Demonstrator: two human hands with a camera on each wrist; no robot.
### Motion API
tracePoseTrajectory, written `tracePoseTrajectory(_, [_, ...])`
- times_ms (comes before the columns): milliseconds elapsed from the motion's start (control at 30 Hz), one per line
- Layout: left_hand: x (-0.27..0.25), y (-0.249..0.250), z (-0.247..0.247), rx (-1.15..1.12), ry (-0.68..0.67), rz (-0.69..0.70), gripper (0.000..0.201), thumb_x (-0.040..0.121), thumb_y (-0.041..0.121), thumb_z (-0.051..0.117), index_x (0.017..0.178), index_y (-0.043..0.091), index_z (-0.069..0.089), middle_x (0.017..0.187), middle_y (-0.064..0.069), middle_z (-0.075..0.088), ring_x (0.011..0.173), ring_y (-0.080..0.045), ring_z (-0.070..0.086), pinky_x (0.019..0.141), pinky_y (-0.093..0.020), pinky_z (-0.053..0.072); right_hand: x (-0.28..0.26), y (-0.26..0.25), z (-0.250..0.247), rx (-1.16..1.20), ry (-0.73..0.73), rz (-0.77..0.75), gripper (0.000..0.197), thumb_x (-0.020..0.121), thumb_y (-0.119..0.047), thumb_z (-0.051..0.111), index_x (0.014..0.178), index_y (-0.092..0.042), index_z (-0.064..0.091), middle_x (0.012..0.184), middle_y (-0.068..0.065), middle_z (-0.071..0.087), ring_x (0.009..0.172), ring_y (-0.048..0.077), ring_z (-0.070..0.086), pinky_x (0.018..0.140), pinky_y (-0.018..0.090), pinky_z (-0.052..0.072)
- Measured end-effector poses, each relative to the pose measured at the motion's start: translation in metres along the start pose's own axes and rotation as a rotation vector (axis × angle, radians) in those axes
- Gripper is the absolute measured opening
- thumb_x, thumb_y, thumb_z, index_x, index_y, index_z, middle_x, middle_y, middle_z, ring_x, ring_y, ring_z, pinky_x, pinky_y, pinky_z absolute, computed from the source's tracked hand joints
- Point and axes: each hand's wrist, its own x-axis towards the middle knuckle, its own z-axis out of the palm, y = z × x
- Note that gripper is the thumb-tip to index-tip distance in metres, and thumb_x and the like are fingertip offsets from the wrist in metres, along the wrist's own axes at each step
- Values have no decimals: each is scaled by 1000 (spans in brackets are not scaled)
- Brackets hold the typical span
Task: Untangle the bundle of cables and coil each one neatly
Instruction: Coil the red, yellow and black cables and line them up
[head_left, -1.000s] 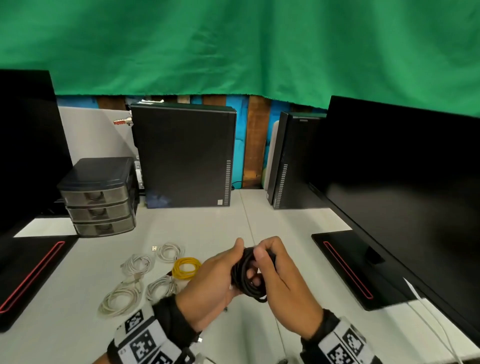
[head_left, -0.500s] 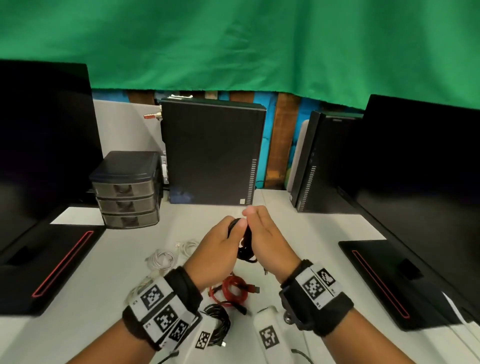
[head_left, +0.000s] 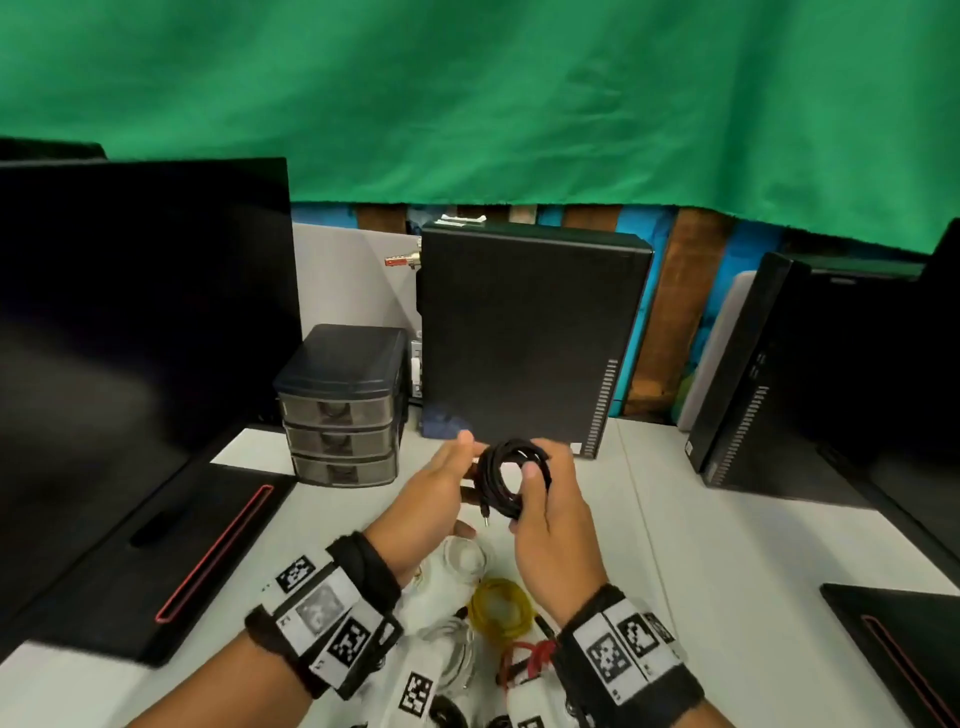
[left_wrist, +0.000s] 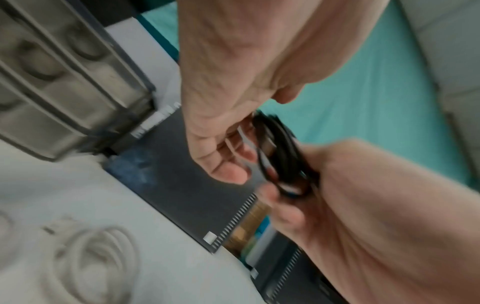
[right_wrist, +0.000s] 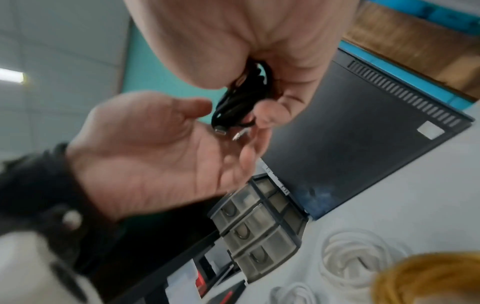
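Note:
A black cable (head_left: 511, 475) wound into a small coil is held up above the table, its plug end (head_left: 485, 519) hanging down. My right hand (head_left: 540, 501) grips the coil, thumb across its front; the right wrist view shows the coil (right_wrist: 241, 98) pinched between thumb and fingers. My left hand (head_left: 444, 480) is beside the coil with palm and fingers spread (right_wrist: 155, 144), fingertips near the dangling plugs. On the table below lie a white coil (head_left: 462, 558), a yellow coil (head_left: 501, 608) and a red cable (head_left: 524, 657).
A grey three-drawer unit (head_left: 343, 415) and a black computer case (head_left: 530, 343) stand just behind my hands. Monitors (head_left: 130, 312) with black bases (head_left: 171, 561) flank the white table on both sides. Another case (head_left: 753, 374) stands at the right rear.
My left hand has let go of the black coil and opened beside it. The right hand has turned the coil to face me. My view has shifted right.

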Motion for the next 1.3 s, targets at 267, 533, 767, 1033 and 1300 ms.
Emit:
tracePoseTrajectory(267, [47,-22,-119,948,435,-215,54,98,31,48,149,30,32,131,-17,61,116,-38,58,96,-42,45,11,21,1,60,132,83,20,107,-23,35,117,-29,51,104,-13,61,95,16,61,87,52,55])
tracePoseTrajectory(533, [63,-24,-125,1354,353,-126,43,92,25,50,134,26,41,83,-3,55,78,-28,55,73,-34,47,-9,34,3,18,91,59,18,106,-22,38,108,-31,54,90,-6,65,76,13,59,77,42,55])
tracePoseTrajectory(767, [63,-35,-127,1287,444,11,48,93,29,52,139,26,39,75,-1,58,67,-24,55,63,-31,44,-13,33,-10,3,63,62,19,106,-23,39,108,-33,56,90,-6,64,82,13,61,79,40,56])
tracePoseTrajectory(1033, [69,-46,-132,1231,490,-40,50,95,34,54,142,26,39,82,-4,58,75,-25,55,74,-36,48,-19,35,-18,-11,57,83,19,106,-23,40,109,-32,56,94,-7,64,87,14,62,81,39,57])
tracePoseTrajectory(1300, [36,-27,-98,1349,469,190,14,93,39,53,94,27,61,97,4,65,95,-22,62,93,-40,38,-17,32,-8,63,20,127,19,106,-23,40,106,-30,58,94,-2,65,78,13,60,69,30,53])
